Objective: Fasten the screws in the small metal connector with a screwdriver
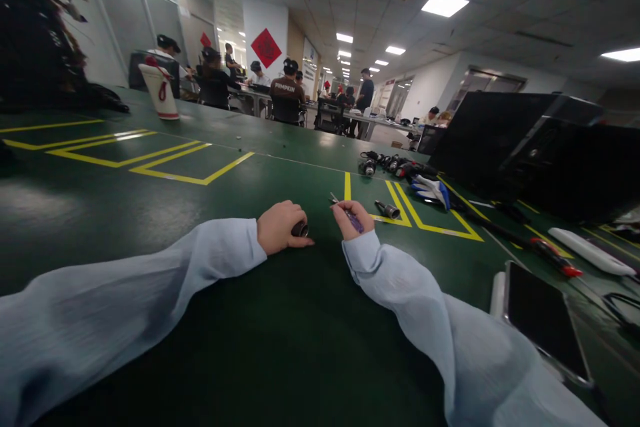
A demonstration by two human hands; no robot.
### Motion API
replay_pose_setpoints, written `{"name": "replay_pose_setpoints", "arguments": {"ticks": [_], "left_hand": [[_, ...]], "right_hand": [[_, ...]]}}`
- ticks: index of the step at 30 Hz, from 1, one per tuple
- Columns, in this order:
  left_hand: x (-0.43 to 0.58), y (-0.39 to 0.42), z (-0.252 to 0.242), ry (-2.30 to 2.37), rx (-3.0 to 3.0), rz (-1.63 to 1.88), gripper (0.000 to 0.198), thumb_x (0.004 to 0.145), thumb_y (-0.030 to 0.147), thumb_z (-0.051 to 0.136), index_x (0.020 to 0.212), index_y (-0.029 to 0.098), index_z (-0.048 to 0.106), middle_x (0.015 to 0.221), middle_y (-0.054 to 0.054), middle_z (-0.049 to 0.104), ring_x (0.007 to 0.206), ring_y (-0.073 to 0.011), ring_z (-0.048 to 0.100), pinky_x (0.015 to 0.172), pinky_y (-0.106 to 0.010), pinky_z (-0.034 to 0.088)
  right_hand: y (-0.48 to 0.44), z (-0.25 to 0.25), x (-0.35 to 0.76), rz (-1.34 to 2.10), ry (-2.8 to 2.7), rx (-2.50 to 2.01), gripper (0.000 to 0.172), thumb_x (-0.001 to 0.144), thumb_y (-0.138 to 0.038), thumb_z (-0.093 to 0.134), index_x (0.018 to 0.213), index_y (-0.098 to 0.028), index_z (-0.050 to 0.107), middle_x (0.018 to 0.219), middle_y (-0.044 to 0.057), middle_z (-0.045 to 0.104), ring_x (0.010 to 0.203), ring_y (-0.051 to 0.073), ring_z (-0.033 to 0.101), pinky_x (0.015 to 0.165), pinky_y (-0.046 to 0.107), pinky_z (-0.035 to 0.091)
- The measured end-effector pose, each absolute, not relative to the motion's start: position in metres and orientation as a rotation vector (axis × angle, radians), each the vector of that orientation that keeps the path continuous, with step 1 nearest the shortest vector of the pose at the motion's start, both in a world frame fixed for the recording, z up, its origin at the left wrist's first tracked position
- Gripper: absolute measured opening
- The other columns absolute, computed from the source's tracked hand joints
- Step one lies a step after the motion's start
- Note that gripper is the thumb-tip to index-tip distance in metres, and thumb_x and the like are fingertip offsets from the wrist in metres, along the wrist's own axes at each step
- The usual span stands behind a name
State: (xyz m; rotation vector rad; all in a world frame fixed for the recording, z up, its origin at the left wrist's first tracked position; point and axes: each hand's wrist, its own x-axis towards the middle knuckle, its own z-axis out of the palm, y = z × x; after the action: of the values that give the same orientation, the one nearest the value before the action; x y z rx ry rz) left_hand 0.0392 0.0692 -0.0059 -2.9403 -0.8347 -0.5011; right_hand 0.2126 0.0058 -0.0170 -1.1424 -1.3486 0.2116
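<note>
My left hand (pixel 281 227) is closed around a dark, round cylindrical part (pixel 301 229), whose open-looking end faces right. Most of that part is hidden by the fingers. My right hand (pixel 354 219) grips a small screwdriver (pixel 356 222) with a purple handle, its thin metal shaft pointing up and left. The two hands are apart, both low over the green table (pixel 295 320). Just right of my right hand, a metal cylindrical connector (pixel 388 209) lies on its side near yellow tape lines.
Several dark connectors with cables (pixel 369 165) and a blue-white glove (pixel 431 192) lie at the right. Nearer are a phone (pixel 546 317) and a red-black tool (pixel 555 257). A paper cup (pixel 160 90) stands far left. Large black cases (pixel 493 130) flank the right side; people sit beyond.
</note>
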Motion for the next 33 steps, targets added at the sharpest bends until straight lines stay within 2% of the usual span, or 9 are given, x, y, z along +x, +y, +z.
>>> {"name": "replay_pose_setpoints", "arguments": {"ticks": [5, 8, 11, 15, 23, 29, 33], "left_hand": [[0.009, 0.045, -0.012, -1.002, -3.08, -0.616, 0.046, 0.057, 0.057, 0.064, 0.074, 0.016, 0.048, 0.07, -0.001, 0.053, 0.063, -0.0148, 0.049, 0.058, -0.025, 0.037], [0.0, 0.039, -0.012, -1.146, -3.146, -0.692, 0.043, 0.058, 0.05, 0.067, 0.076, 0.017, 0.045, 0.069, 0.002, 0.052, 0.059, -0.0122, 0.048, 0.053, -0.023, 0.035], [-0.002, 0.037, -0.012, -1.134, -3.202, -0.715, 0.034, 0.062, 0.044, 0.065, 0.074, 0.016, 0.049, 0.068, 0.002, 0.053, 0.058, -0.0112, 0.049, 0.052, -0.022, 0.035], [-0.001, 0.039, -0.014, -0.988, -3.22, -0.713, 0.022, 0.071, 0.036, 0.058, 0.066, 0.015, 0.051, 0.061, 0.001, 0.053, 0.055, -0.0102, 0.048, 0.052, -0.021, 0.035], [-0.001, 0.041, -0.017, -0.859, -3.064, -0.783, 0.019, 0.078, 0.028, 0.049, 0.064, 0.016, 0.05, 0.059, 0.001, 0.051, 0.053, -0.0099, 0.047, 0.05, -0.02, 0.033], [-0.001, 0.038, -0.016, -0.764, -3.029, -0.861, 0.013, 0.076, 0.022, 0.049, 0.064, 0.016, 0.049, 0.059, 0.001, 0.05, 0.054, -0.0095, 0.048, 0.051, -0.02, 0.035], [-0.002, 0.037, -0.016, -0.768, -2.977, -1.007, 0.016, 0.077, 0.023, 0.048, 0.062, 0.016, 0.047, 0.057, 0.001, 0.049, 0.052, -0.0092, 0.046, 0.05, -0.02, 0.035]], "right_hand": [[-0.021, -0.02, 0.183, 0.862, -1.198, -0.866, 0.037, 0.077, -0.046, 0.049, 0.06, -0.015, 0.061, 0.057, 0.004, 0.063, 0.053, 0.013, 0.055, 0.055, 0.027, 0.045], [-0.03, -0.023, 0.179, 1.041, -1.23, -0.753, 0.036, 0.075, -0.047, 0.051, 0.062, -0.015, 0.062, 0.058, 0.004, 0.064, 0.049, 0.012, 0.053, 0.048, 0.025, 0.042], [-0.035, -0.024, 0.178, 1.033, -1.352, -0.762, 0.037, 0.077, -0.045, 0.05, 0.061, -0.015, 0.062, 0.057, 0.003, 0.062, 0.049, 0.01, 0.052, 0.047, 0.024, 0.041], [-0.04, -0.023, 0.174, 0.855, -1.535, -0.876, 0.041, 0.083, -0.042, 0.043, 0.059, -0.015, 0.062, 0.055, 0.003, 0.06, 0.05, 0.01, 0.05, 0.05, 0.023, 0.041], [-0.043, -0.025, 0.165, 0.676, -1.635, -0.916, 0.035, 0.084, -0.033, 0.042, 0.064, -0.015, 0.064, 0.061, 0.003, 0.061, 0.057, 0.01, 0.054, 0.053, 0.024, 0.042], [-0.041, -0.027, 0.158, 0.953, -1.388, -0.92, 0.031, 0.08, -0.036, 0.048, 0.063, -0.015, 0.064, 0.061, 0.003, 0.062, 0.053, 0.009, 0.051, 0.046, 0.022, 0.04], [-0.036, -0.033, 0.155, 1.246, -1.155, -0.798, 0.024, 0.074, -0.036, 0.056, 0.067, -0.016, 0.066, 0.064, 0.003, 0.065, 0.056, 0.01, 0.055, 0.047, 0.021, 0.043]]}}
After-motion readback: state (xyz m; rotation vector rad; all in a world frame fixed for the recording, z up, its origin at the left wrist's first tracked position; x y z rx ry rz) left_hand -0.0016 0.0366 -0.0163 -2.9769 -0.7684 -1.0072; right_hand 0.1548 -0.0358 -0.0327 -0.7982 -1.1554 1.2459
